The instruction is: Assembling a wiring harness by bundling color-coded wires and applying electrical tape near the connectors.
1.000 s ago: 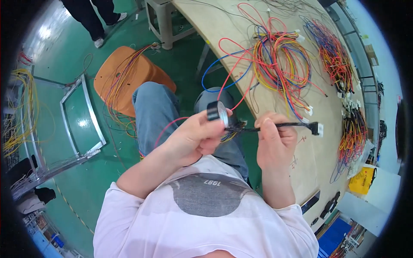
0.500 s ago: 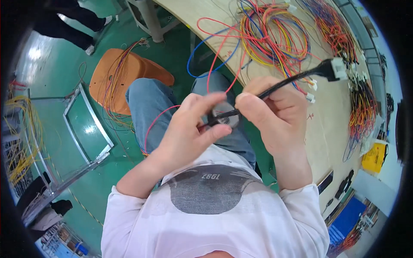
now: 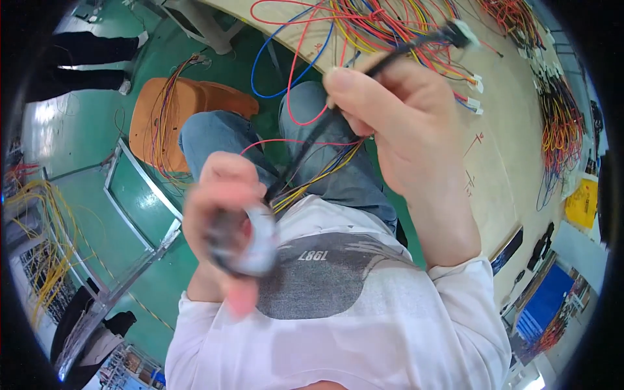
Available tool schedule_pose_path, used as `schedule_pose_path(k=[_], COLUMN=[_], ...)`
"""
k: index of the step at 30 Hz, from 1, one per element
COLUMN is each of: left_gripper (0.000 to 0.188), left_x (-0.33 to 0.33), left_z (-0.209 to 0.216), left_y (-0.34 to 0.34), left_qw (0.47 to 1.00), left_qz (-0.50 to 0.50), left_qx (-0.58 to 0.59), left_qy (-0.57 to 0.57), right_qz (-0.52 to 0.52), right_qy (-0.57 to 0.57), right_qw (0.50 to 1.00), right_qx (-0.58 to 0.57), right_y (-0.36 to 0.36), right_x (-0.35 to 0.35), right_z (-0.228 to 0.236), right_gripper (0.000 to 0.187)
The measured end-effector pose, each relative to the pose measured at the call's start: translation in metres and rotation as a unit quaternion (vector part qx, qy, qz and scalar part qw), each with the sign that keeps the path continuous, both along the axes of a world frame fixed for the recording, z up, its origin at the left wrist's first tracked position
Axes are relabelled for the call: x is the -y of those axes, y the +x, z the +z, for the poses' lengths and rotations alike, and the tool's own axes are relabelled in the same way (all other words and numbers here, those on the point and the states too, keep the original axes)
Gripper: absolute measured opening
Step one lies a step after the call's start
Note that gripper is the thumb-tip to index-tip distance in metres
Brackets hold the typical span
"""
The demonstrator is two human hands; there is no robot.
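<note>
My right hand (image 3: 416,130) pinches a wire bundle wrapped in black tape (image 3: 398,55), thumb on top. A white connector (image 3: 465,35) tips the bundle's upper right end. My left hand (image 3: 221,185), blurred by motion, is closed around a tape roll (image 3: 261,242) with a pale core. Between the two hands stretches a strip of black tape (image 3: 304,148), running from the roll up to the bundle. Loose yellow, blue and dark wires (image 3: 328,170) hang beneath the right hand across my lap.
Coiled red, blue and yellow wires (image 3: 383,23) lie on the wooden table (image 3: 500,169) ahead. More harnesses (image 3: 560,127) line its right edge. An orange stool (image 3: 146,127) bearing wires stands left of my knees, near a metal frame (image 3: 140,218). Another person's legs (image 3: 91,62) show at far left.
My left hand has moved down and left with the tape roll, and a length of tape now spans between the hands. The right hand has shifted up and left with the bundle.
</note>
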State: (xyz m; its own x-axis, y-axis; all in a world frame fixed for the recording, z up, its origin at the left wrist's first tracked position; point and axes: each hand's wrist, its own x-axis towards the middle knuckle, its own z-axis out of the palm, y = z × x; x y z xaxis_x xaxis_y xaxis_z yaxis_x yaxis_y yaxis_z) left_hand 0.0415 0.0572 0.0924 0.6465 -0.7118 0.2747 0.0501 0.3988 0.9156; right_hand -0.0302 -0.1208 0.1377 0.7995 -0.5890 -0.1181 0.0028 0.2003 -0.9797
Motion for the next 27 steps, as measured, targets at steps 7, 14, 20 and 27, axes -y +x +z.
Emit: schedule_pose_path(k=[7,14,20,27], left_gripper=[0.018,0.015,0.019,0.013], left_x=[0.009,-0.008,-0.023,-0.042], left_z=[0.019,0.004,0.007,0.016], left_y=[-0.005,-0.010,-0.016,-0.025], left_qw=[0.958,0.954,0.952,0.921], left_qz=[-0.097,0.181,0.199,0.160], left_qx=[-0.156,0.047,0.070,0.142], left_qy=[0.221,0.233,0.224,0.326], right_qz=[-0.012,0.004,0.118,0.299], right_qy=[-0.110,-0.316,-0.318,-0.343], right_qw=[0.992,0.946,0.940,0.889], right_qx=[0.058,0.074,0.042,0.053], right_y=[0.005,-0.012,-0.015,-0.022], right_x=[-0.022,-0.068,-0.073,-0.061], right_z=[0.003,-0.033,-0.038,-0.043], right_gripper=[0.012,0.030,0.016,0.013])
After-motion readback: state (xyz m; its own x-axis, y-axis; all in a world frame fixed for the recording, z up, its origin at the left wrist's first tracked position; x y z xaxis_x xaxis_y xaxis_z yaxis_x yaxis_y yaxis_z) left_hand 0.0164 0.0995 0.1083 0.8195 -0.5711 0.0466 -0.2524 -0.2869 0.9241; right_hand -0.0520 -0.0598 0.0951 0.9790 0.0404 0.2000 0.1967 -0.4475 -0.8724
